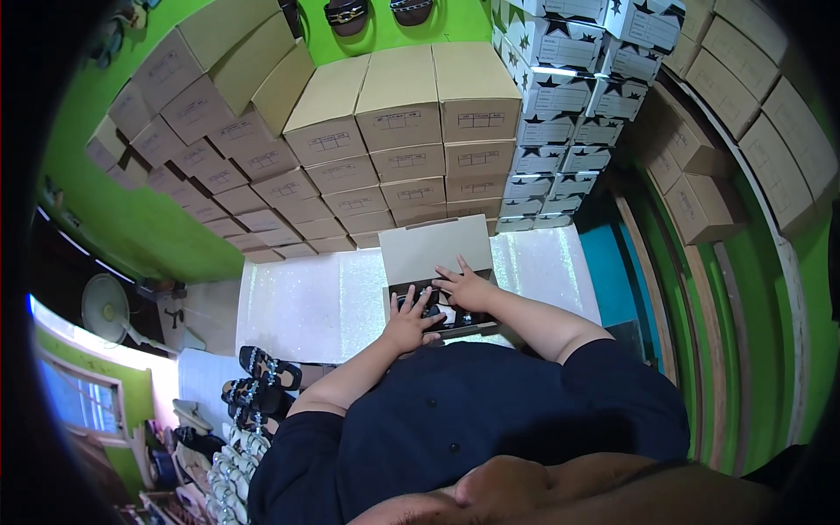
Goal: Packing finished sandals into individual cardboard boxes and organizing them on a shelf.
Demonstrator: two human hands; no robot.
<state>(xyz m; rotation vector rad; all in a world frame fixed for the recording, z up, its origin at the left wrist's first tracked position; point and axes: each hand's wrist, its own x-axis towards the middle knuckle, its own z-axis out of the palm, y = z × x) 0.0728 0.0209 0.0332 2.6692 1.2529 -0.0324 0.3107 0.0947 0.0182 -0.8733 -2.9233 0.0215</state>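
At the far left I make out a round, pale fan [103,304], then black sandals [273,367] with glittering straps, and a stack of matte tan cardboard boxes [332,144]. On the glittery white tabletop [293,302] sits the open box [472,331], its flat, pale lid [437,248] raised behind, dark contents [461,318] half covered. My left hand [409,326] lies over them, fingers spread wide; my right hand [470,290] is splayed likewise near the lid. Rightward rise white boxes [560,92] with black stars, then long wooden slats [700,306].
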